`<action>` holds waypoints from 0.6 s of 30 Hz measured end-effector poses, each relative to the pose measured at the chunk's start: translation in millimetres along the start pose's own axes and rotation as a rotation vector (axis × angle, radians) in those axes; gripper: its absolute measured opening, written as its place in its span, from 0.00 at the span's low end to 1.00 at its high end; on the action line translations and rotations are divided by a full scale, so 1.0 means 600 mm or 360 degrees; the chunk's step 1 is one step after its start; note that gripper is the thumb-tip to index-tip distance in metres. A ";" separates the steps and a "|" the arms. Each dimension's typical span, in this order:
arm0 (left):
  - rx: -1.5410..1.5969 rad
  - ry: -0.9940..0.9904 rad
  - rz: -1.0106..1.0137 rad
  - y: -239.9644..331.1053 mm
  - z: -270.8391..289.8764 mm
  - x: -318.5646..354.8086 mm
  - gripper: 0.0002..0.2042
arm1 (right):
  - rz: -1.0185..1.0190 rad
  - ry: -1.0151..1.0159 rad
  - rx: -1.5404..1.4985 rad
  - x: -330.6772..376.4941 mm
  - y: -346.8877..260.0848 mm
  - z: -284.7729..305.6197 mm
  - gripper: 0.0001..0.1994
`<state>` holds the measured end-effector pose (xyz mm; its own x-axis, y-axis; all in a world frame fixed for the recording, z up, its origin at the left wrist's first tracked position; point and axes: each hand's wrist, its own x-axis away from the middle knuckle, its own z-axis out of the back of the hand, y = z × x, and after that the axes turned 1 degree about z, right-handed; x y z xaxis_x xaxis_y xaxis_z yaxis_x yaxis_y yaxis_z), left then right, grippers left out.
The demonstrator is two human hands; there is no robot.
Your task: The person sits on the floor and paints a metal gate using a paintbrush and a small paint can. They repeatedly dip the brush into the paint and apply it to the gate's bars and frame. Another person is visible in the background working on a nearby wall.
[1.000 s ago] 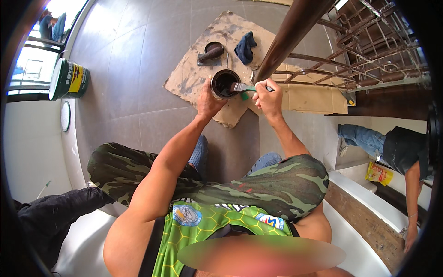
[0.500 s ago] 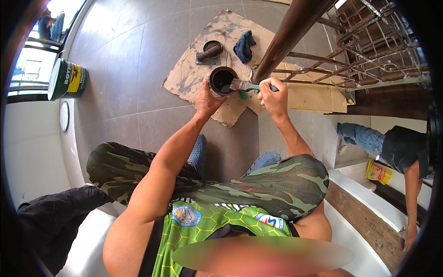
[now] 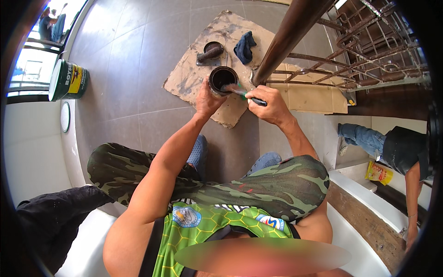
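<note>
Left hand clasps paint can wall; right hand pinches brush handle. Can probably heavy, slippery; grip sides.

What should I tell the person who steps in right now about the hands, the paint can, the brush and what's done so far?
Left hand: grips the rim of the open paint can, steadying it on the cardboard sheet.
Right hand: holds the paintbrush by its handle, bristles dipped into the can.
Nearby: the can's lid and a dark blue rag lie further back on the cardboard; the brown handrail and metal railing stand just right of the can.
Done: can opened, brush in the paint.
Left: brush not yet lifted out; how much of the railing is coated cannot be told.
</note>
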<state>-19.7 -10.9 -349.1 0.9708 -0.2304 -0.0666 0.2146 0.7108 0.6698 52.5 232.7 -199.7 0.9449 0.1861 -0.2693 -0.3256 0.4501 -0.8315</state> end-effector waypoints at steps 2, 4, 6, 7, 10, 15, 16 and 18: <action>0.0021 -0.0038 0.0058 0.004 0.002 0.000 0.55 | 0.0043 -0.0016 0.0026 -0.001 0.004 -0.001 0.08; 0.0040 -0.0046 0.0038 0.009 0.004 -0.001 0.56 | 0.0141 -0.0043 -0.0001 0.000 0.009 -0.001 0.08; 0.0044 -0.0046 0.0062 0.012 0.009 -0.002 0.55 | 0.0187 -0.0082 -0.0027 0.003 0.011 0.003 0.09; 0.0046 -0.0047 0.0085 0.014 0.010 0.000 0.55 | 0.0167 -0.0100 -0.0037 0.007 0.011 0.009 0.09; 0.0069 -0.0007 0.0024 0.017 0.011 0.000 0.53 | 0.0110 -0.0089 -0.0067 0.016 0.011 0.020 0.09; 0.0145 0.0035 0.0005 0.018 0.010 -0.001 0.50 | 0.0083 0.0043 0.0017 0.008 0.019 -0.007 0.12; 0.0187 -0.0010 0.0036 0.018 0.010 -0.002 0.50 | 0.0122 0.0042 0.0006 0.007 0.021 -0.012 0.11; 0.0218 -0.0054 0.0065 0.015 0.011 -0.002 0.51 | 0.0181 0.0010 -0.0010 0.007 0.023 -0.017 0.11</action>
<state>-19.6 -8.6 -338.3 0.9738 -0.2269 -0.0136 0.1559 0.6234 0.7662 52.2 231.0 -217.1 0.9021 0.2303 -0.3649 -0.4305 0.4210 -0.7984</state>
